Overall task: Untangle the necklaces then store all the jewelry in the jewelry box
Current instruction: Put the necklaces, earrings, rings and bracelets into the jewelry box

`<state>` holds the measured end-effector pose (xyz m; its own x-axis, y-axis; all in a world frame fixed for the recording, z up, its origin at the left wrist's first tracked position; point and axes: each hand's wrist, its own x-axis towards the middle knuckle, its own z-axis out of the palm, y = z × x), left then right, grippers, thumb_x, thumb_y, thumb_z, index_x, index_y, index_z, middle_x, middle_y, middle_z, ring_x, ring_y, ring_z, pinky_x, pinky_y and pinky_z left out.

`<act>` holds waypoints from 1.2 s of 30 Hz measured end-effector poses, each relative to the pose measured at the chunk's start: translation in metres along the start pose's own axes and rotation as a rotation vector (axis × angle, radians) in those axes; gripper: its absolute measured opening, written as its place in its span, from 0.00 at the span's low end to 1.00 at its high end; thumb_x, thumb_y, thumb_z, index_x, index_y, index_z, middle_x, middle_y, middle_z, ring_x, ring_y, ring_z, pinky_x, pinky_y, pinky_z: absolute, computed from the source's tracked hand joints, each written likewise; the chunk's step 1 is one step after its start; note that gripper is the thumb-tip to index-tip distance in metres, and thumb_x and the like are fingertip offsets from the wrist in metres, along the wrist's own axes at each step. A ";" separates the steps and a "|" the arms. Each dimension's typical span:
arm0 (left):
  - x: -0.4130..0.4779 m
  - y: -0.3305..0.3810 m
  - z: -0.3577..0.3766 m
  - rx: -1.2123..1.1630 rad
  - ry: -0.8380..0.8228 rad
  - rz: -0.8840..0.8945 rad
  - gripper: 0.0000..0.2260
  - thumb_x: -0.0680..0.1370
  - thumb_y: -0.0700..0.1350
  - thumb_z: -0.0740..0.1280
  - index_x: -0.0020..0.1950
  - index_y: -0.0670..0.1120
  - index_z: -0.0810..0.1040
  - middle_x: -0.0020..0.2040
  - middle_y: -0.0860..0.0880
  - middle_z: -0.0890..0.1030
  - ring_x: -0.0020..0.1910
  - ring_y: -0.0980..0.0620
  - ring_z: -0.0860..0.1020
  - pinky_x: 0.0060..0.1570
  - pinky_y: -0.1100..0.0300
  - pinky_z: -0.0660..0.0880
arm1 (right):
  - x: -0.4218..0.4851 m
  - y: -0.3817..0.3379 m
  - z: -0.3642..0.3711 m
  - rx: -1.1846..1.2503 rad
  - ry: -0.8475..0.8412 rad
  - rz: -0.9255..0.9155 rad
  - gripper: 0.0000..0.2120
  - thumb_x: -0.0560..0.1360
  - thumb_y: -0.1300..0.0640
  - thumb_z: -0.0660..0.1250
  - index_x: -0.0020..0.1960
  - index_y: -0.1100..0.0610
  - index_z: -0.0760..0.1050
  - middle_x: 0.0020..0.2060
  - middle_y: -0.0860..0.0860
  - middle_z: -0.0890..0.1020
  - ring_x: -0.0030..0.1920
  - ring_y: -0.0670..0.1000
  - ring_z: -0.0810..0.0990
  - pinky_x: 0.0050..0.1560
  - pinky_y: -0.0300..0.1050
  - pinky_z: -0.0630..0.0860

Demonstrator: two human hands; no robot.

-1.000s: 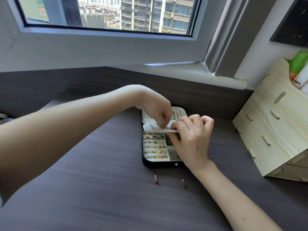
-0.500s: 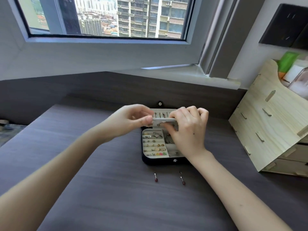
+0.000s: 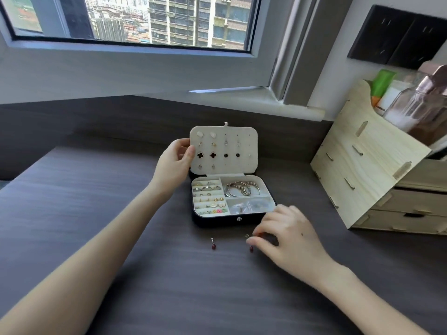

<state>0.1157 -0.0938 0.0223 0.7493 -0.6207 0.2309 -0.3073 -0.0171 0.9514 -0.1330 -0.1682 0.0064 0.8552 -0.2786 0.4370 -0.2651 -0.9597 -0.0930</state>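
The black jewelry box (image 3: 217, 219) lies open on the dark desk, its cream earring panel (image 3: 242, 146) standing upright with several studs pinned in it. My left hand (image 3: 173, 163) grips the panel's left edge, thumb in front. Rings and earrings (image 3: 208, 197) fill the left slots, bracelets (image 3: 242, 188) the upper right compartment. In front of the box lie two red bead earrings, one at the left (image 3: 213, 245) and one at the right (image 3: 251, 249), plus a small metal earring back (image 3: 247, 235). My right hand (image 3: 287, 240) hovers at the right earring, thumb and forefinger slightly apart.
A pale wooden drawer organiser (image 3: 367, 165) stands at the right with bottles and a green tube (image 3: 382, 81) on top. The desk's raised back wall (image 3: 121, 122) runs below the window sill (image 3: 242, 93). Bare desk surface (image 3: 121, 238) spreads to the left and front.
My right hand has let go of the panel and dropped to the desk by the right earring. The left hand shifted to the panel's left edge; the panel now stands upright.
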 end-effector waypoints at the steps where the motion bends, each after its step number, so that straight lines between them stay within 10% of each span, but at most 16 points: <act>1: 0.000 -0.002 0.001 -0.018 -0.001 -0.019 0.11 0.81 0.45 0.60 0.63 0.47 0.73 0.54 0.50 0.79 0.55 0.52 0.78 0.56 0.55 0.75 | -0.004 -0.002 0.004 -0.012 -0.003 0.033 0.14 0.69 0.42 0.62 0.32 0.47 0.79 0.30 0.41 0.77 0.35 0.45 0.73 0.37 0.40 0.69; 12: 0.002 -0.011 0.002 -0.097 -0.010 -0.064 0.13 0.80 0.40 0.61 0.64 0.47 0.74 0.56 0.47 0.80 0.56 0.50 0.78 0.58 0.50 0.75 | 0.004 -0.005 0.013 0.000 0.018 -0.063 0.08 0.70 0.54 0.65 0.35 0.53 0.81 0.31 0.45 0.79 0.34 0.48 0.76 0.40 0.38 0.67; 22: 0.000 -0.019 0.002 -0.036 -0.009 -0.079 0.15 0.78 0.37 0.62 0.64 0.44 0.75 0.53 0.51 0.80 0.54 0.54 0.78 0.58 0.54 0.75 | 0.074 -0.034 -0.021 1.079 -0.198 0.572 0.04 0.74 0.63 0.69 0.42 0.65 0.78 0.37 0.57 0.84 0.37 0.51 0.83 0.41 0.41 0.81; 36: 0.011 -0.023 -0.013 0.116 -0.001 -0.019 0.11 0.76 0.36 0.62 0.50 0.48 0.80 0.48 0.54 0.81 0.47 0.56 0.78 0.44 0.67 0.72 | 0.117 -0.032 -0.013 0.901 -0.333 0.600 0.05 0.71 0.62 0.72 0.39 0.62 0.79 0.24 0.47 0.77 0.24 0.42 0.71 0.29 0.35 0.69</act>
<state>0.1391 -0.0899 0.0058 0.7548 -0.6205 0.2126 -0.3588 -0.1192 0.9258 -0.0298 -0.1695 0.0722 0.8096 -0.5693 -0.1427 -0.3704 -0.3070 -0.8767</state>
